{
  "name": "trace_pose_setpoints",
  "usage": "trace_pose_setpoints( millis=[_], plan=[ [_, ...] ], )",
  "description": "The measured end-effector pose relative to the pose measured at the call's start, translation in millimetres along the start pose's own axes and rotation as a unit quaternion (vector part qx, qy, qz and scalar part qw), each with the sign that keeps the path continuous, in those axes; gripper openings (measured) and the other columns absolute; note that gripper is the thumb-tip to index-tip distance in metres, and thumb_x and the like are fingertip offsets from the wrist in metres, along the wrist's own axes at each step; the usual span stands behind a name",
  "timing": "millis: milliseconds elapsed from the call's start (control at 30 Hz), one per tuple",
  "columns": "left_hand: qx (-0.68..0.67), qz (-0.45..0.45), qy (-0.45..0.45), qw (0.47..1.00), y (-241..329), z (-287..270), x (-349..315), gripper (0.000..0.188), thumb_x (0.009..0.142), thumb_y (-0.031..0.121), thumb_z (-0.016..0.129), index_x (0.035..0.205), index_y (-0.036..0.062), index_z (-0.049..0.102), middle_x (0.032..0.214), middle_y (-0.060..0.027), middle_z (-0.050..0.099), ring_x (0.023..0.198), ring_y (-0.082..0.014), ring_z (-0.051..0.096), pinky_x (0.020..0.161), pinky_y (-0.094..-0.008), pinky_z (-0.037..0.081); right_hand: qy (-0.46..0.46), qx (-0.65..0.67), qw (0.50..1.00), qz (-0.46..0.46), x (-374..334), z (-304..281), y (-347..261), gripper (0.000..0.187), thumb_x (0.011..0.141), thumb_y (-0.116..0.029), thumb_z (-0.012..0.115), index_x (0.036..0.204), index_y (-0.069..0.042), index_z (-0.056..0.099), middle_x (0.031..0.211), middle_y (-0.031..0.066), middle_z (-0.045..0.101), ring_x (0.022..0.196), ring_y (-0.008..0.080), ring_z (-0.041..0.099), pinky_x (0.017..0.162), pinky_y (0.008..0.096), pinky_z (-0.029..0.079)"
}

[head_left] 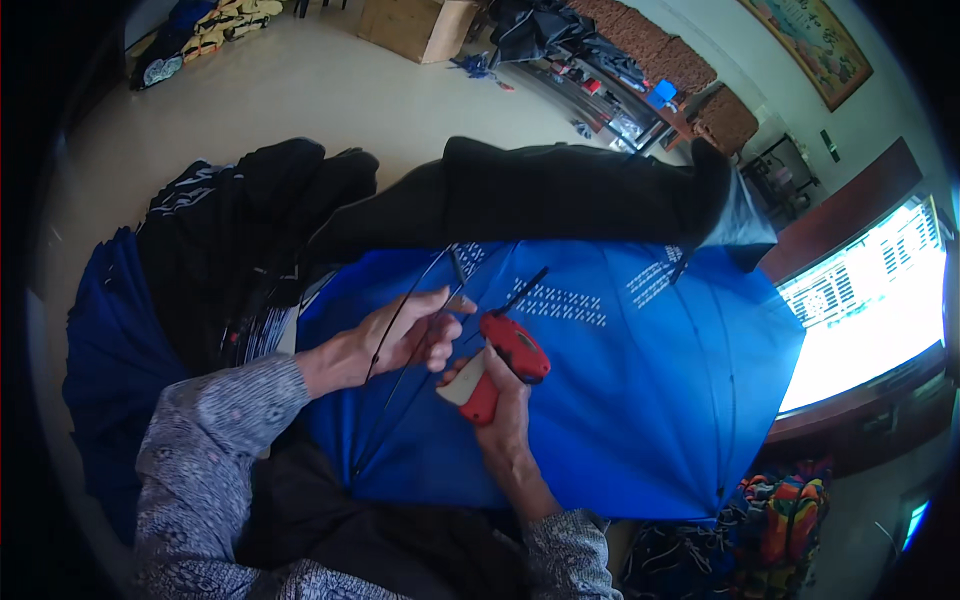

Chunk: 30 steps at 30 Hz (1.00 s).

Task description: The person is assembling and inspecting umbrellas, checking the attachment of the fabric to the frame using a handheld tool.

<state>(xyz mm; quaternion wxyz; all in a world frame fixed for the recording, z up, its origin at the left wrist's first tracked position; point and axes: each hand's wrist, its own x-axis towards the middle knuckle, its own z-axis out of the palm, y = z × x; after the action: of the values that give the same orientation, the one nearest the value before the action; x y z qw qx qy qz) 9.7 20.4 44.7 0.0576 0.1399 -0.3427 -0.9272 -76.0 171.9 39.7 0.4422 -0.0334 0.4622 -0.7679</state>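
An opened blue umbrella [620,390] lies across my lap with its underside facing me, its thin dark ribs showing. My left hand [410,335] is closed at the left part of the umbrella, fingers curled around a thin black umbrella rib [385,410]; another rib crosses in front of my hand. In my right hand [510,405] is a red tagging gun [515,350] with a cream trigger lever, my fingers wrapped around its grip. The gun's top is close to my left fingertips. A short dark strip sticks up beside it, in front of the blue cloth.
Black fabric [570,190] is draped along the umbrella's far edge, with more dark cloth [240,230] at left. Colourful bundles [790,520] lie at lower right. Farther off are a cardboard box [415,30], a cluttered low table [620,100] and a bright doorway [870,320].
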Motion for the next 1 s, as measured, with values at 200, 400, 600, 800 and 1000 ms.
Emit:
trace_pose_setpoints(
  millis=[200,400,600,800,1000],
  plan=[
    [0.099,-0.060,0.030,0.993,-18.0,-2.3,-57.5,0.034,0.096,0.034,0.048,0.106,0.0013,0.052,0.060,-0.0010,0.044,0.042,-0.0092,0.039,0.039,-0.0240,0.038,0.042,-0.022,0.998,0.047,-30.2,9.3,20.8,0.024,0.088,-0.014,0.058,0.106,0.000,0.051,0.083,0.0142,0.061,0.070,0.0261,0.065,0.062,0.0382,0.056],
    [0.126,-0.045,0.052,0.990,-23.9,-3.4,-55.0,0.029,0.097,0.030,0.046,0.097,0.0019,0.051,0.055,-0.0010,0.041,0.040,-0.0084,0.037,0.037,-0.0239,0.037,0.020,-0.035,0.998,0.039,-39.3,14.6,36.2,0.026,0.088,-0.015,0.057,0.109,-0.001,0.048,0.084,0.0154,0.062,0.068,0.0274,0.065,0.062,0.0395,0.056],
    [0.147,-0.059,0.059,0.986,-25.2,-4.5,-55.0,0.031,0.098,0.033,0.045,0.089,0.0030,0.047,0.055,-0.0013,0.041,0.040,-0.0077,0.036,0.037,-0.0247,0.038,0.067,-0.050,0.996,-0.002,-43.1,17.2,36.0,0.025,0.088,-0.013,0.057,0.108,-0.001,0.048,0.082,0.0147,0.062,0.065,0.0258,0.064,0.060,0.0383,0.056],
    [0.176,-0.043,0.063,0.982,-25.9,-4.4,-54.4,0.032,0.098,0.034,0.044,0.088,0.0035,0.046,0.055,-0.0010,0.041,0.039,-0.0075,0.036,0.037,-0.0241,0.037,0.068,-0.043,0.996,0.023,-47.1,20.7,38.4,0.021,0.086,-0.011,0.061,0.102,-0.001,0.052,0.079,0.0120,0.062,0.064,0.0221,0.064,0.056,0.0353,0.055],
    [0.299,-0.014,0.089,0.950,-24.9,-2.5,-54.9,0.034,0.098,0.035,0.042,0.087,0.0031,0.046,0.056,-0.0012,0.042,0.040,-0.0070,0.036,0.036,-0.0234,0.036,-0.039,0.029,0.996,0.072,-46.9,9.3,38.5,0.025,0.091,-0.021,0.054,0.107,-0.002,0.047,0.084,0.0155,0.060,0.072,0.0277,0.064,0.066,0.0422,0.054]
  ],
)
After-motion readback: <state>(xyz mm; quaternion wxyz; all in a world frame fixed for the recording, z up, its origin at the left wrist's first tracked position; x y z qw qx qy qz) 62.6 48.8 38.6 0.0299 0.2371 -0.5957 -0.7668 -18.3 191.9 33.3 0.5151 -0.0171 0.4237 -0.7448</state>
